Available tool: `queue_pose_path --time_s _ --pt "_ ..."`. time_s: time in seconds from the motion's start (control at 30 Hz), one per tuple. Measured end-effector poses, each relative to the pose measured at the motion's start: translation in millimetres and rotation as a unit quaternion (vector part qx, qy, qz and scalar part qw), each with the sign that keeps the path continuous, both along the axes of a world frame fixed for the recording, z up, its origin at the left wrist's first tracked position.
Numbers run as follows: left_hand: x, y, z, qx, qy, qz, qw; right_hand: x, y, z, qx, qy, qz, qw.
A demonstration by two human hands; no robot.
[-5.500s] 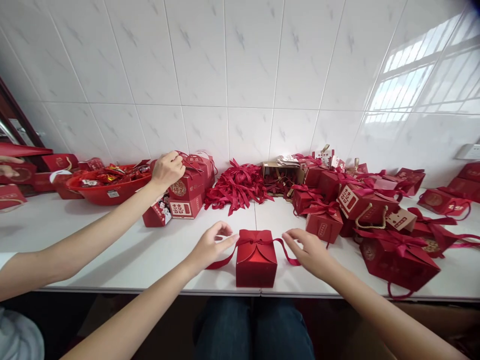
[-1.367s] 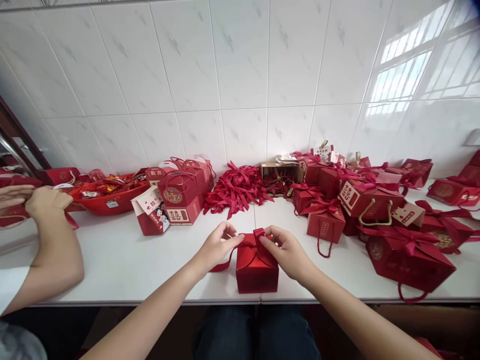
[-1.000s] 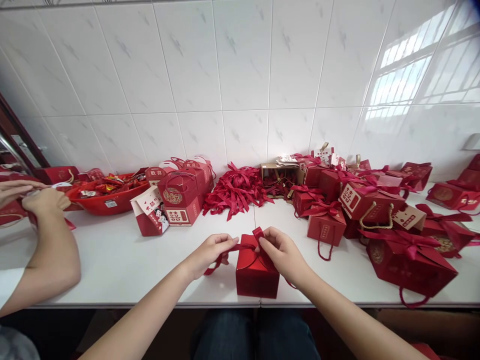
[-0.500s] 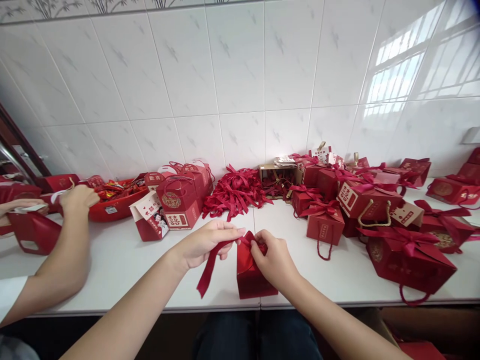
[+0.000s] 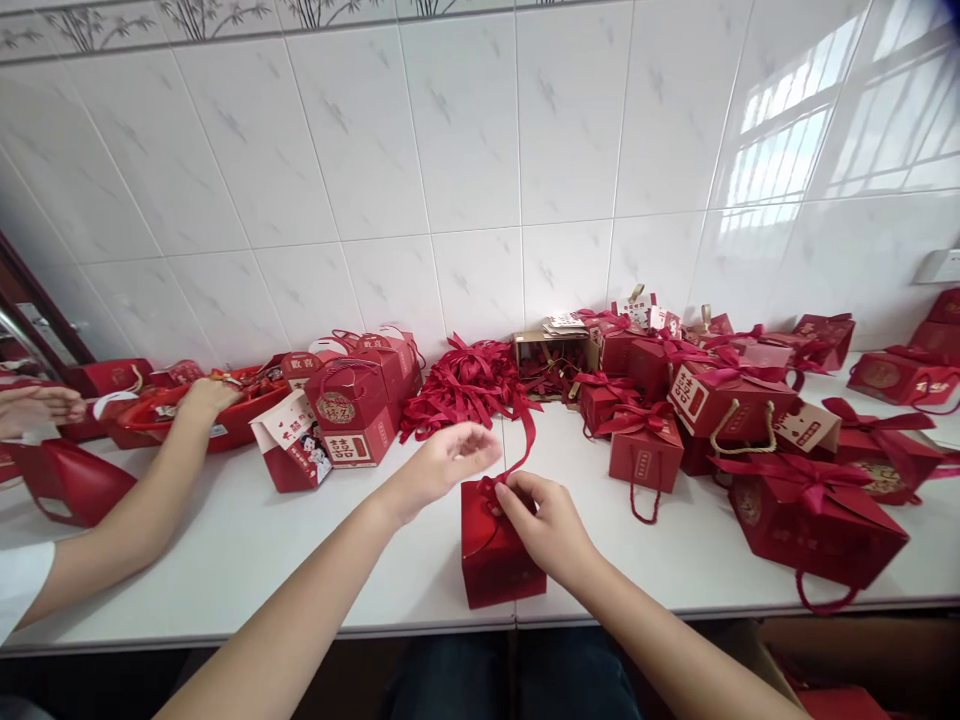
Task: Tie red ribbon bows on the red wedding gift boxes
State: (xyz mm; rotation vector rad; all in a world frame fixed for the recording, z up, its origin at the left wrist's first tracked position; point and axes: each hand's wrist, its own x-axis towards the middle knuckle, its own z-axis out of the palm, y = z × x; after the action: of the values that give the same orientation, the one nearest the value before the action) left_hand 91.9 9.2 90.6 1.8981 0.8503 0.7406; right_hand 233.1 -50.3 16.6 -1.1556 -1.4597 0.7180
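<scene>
A small red gift box (image 5: 504,570) sits on the white table in front of me, with a dark red ribbon (image 5: 529,436) at its top. My right hand (image 5: 544,515) pinches the ribbon against the box top, thumb and forefinger together. One ribbon tail arcs up from there, behind my fingers. Just left of it, my left hand (image 5: 446,468) hovers above the box's far left corner. Its fingers are loosely bent, the thumb apart from them, and I see nothing held in it.
A heap of loose ribbons (image 5: 472,385) lies behind the box. Finished-looking ribboned boxes (image 5: 817,510) crowd the right side. Handled boxes (image 5: 349,400) and a red basin (image 5: 236,425) of wrapped sweets stand left. A co-worker's hand (image 5: 210,397) reaches into the basin.
My left hand has let go of the ribbon tail, which now arcs away at the far side. My right hand keeps its pinch. The co-worker's hand has moved right into the basin.
</scene>
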Motion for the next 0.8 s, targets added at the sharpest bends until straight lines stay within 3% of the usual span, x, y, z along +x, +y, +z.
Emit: queue_pose_path --time_s 0.13,0.33,0.5,0.8 --pt "-13.7 -7.3 -23.5 0.011 0.056 -0.013 0.998 3.0 -0.3 0.4 0.009 -0.016 0.002 1.0" --pt "-11.2 -13.7 -43.8 0.068 0.016 0.09 0.993 -0.9 -0.5 -5.1 0.019 -0.007 -0.047 0.999" --pt "-9.5 -18.1 -52.0 0.111 -0.008 0.108 0.988 -5.1 0.7 -7.9 0.025 0.061 -0.06 0.996" --pt "-9.1 -20.8 -59.8 0.156 -0.032 0.136 0.978 -3.7 -4.8 -7.3 0.104 -0.055 -0.07 0.991"
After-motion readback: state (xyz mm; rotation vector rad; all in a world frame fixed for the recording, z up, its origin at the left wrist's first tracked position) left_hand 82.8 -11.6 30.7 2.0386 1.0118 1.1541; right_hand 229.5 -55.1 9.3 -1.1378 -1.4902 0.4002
